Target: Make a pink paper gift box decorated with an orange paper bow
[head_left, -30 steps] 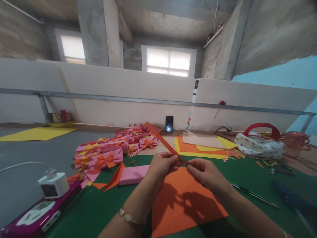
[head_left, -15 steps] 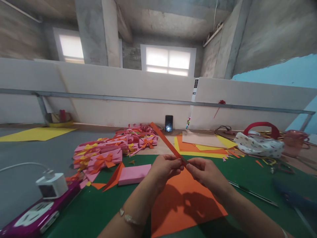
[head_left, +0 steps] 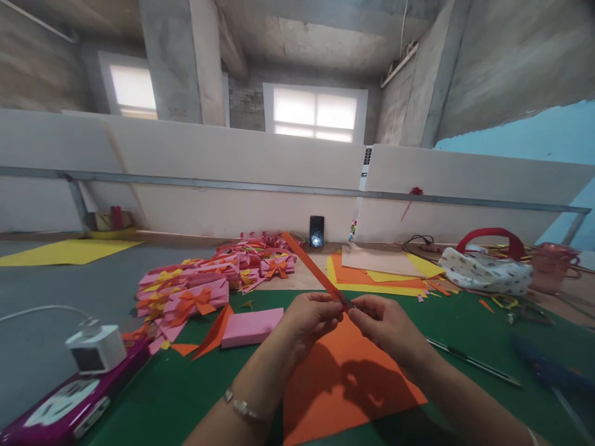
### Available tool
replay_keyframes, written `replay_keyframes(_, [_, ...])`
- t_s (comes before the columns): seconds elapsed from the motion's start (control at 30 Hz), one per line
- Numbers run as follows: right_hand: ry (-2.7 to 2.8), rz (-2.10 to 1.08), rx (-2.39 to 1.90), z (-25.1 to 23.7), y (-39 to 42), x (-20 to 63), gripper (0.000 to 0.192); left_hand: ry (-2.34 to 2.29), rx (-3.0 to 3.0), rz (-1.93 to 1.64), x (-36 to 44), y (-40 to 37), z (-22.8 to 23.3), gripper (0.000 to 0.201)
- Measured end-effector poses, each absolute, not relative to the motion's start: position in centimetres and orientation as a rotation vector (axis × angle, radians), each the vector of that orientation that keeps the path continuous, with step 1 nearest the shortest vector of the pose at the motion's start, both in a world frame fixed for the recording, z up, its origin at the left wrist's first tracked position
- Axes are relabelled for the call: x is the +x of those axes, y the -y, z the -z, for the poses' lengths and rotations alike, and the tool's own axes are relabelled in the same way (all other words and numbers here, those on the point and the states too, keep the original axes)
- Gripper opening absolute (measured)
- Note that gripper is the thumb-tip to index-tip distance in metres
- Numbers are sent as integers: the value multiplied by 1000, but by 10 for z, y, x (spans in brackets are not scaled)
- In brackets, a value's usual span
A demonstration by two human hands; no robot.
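A long orange paper strip (head_left: 312, 265) is slanting far left, its near end being pinched by left hand (head_left: 310, 317) and right hand (head_left: 382, 321).

Orange strip (head_left: 311, 264), orange sheet (head_left: 344, 396), green mat (head_left: 158, 396), white bag (head_left: 486, 271), apparently speckled

A: Orange strip (head_left: 312, 267), what stock?
B: Paper by the look, matt, smooth. Same for the orange sheet (head_left: 339, 384).
A: Power strip (head_left: 69, 401)?
B: Glossy plastic, from where I stand. Charger (head_left: 105, 350): plastic too.
A: Phone (head_left: 317, 230)?
B: Glossy front.
A: Pillar (head_left: 170, 62)?
B: Rough concrete. Rail (head_left: 260, 188): dull metal, smooth.
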State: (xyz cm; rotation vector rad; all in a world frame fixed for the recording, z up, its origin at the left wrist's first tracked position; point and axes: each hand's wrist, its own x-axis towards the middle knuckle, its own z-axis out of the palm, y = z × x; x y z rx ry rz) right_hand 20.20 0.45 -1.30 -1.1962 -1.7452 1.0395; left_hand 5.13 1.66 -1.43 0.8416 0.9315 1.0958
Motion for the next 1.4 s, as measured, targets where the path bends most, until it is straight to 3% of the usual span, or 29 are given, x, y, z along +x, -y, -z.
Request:
replay_keyframes(0.97, [1712,-1058,-1179,14,-4,202,24,-897,821,-1096,51,-16,15,8])
replay_keyframes(1.13, [1721,-1045,-1197,17,-8,203,22,-869,849,-1133,42,-15,8,19])
replay_keyframes(1.4, [1747,-1048,-1190,18,-6,202,27,-909,805,-1238,41,-20,7,5])
